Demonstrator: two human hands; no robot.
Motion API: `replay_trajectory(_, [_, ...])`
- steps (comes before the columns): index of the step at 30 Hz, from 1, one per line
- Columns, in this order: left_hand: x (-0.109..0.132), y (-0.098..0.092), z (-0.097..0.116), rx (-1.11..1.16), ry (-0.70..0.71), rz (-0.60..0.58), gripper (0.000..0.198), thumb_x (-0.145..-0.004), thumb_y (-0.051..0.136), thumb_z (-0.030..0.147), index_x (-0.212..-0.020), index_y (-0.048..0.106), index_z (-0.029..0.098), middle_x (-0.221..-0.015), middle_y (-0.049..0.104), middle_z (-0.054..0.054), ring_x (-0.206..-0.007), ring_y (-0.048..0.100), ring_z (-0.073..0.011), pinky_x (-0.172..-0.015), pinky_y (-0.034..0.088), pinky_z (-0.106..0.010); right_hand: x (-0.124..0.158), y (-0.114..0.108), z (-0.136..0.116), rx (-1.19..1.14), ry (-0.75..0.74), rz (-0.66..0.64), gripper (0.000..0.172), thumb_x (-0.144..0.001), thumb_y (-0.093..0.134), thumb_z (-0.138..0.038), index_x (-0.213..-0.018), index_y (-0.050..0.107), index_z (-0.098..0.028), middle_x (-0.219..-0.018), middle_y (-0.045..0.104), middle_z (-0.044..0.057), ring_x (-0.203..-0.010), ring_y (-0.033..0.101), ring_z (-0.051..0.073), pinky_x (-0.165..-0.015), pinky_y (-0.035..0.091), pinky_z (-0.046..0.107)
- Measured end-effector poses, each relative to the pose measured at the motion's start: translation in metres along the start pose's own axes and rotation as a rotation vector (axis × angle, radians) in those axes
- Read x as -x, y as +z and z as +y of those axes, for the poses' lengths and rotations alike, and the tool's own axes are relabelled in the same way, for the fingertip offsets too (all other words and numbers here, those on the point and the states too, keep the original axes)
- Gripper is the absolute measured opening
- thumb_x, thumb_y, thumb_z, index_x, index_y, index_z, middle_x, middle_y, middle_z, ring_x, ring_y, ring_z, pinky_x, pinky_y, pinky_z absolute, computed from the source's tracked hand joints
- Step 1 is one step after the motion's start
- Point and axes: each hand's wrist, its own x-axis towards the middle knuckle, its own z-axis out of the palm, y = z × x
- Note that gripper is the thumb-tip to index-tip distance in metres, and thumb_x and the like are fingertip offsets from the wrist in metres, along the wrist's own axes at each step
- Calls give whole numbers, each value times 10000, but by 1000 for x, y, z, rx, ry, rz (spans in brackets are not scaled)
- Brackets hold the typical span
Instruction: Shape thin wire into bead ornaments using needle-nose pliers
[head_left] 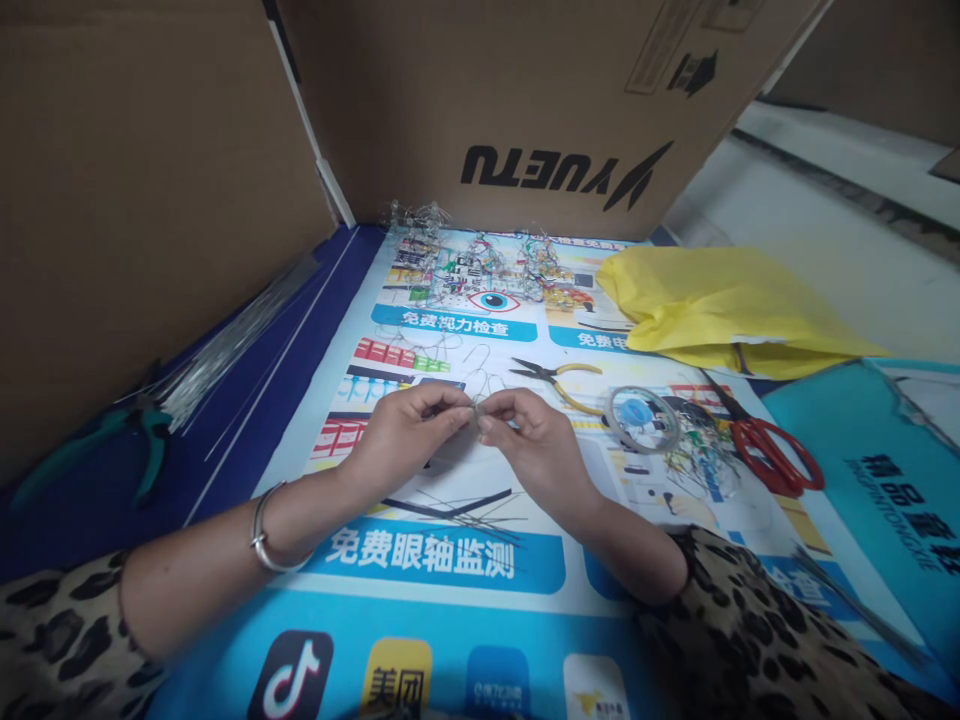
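My left hand (414, 432) and my right hand (537, 440) meet over the middle of the printed sheet (300, 560). Thumb and forefinger of each are pinched on a thin bent wire (478, 392), whose loops stick up beyond the fingertips. Just past my right hand lie pliers with yellow handles (576, 380), jaws pointing left. A round clear spool (642, 418) with a blue centre sits right of that hand. Below my hands, several loose dark wire pieces (465, 512) are scattered on the sheet.
Tangled wire pieces with coloured bits (487, 262) lie at the back. Red-handled scissors (777, 455), a yellow bag (720, 300) and a teal bag (847, 450) are on the right. Green-handled pliers (154, 450) and a wire bundle (232, 335) lie left. Cardboard (390, 110) walls the back.
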Motion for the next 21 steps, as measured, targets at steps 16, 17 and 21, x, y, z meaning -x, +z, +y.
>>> replay_trajectory(16, [-1, 3, -1, 90, -41, 3, 100, -752, 584, 257, -776, 647, 183, -708, 632, -3, -632, 550, -118, -561, 441, -225, 1, 3, 5, -69, 12, 17, 105, -768, 579, -280, -843, 581, -206, -800, 592, 9, -729, 570, 136, -652, 508, 284])
replay_trajectory(17, [-1, 3, -1, 93, -45, 0, 99, -751, 585, 258, -774, 647, 184, -705, 631, -2, -629, 549, -117, -561, 441, -225, 1, 3, 5, -68, 13, 18, 107, -769, 580, -281, -845, 581, -206, -801, 592, 9, -732, 570, 136, -655, 509, 285])
replay_trajectory(21, [0, 2, 0, 108, -55, -5, 96, -748, 583, 256, -767, 642, 183, -700, 624, 1, -631, 544, -115, -568, 436, -228, 2, 2, 4, -86, 15, 12, 104, -768, 585, -281, -842, 580, -208, -800, 592, 3, -714, 572, 129, -661, 508, 286])
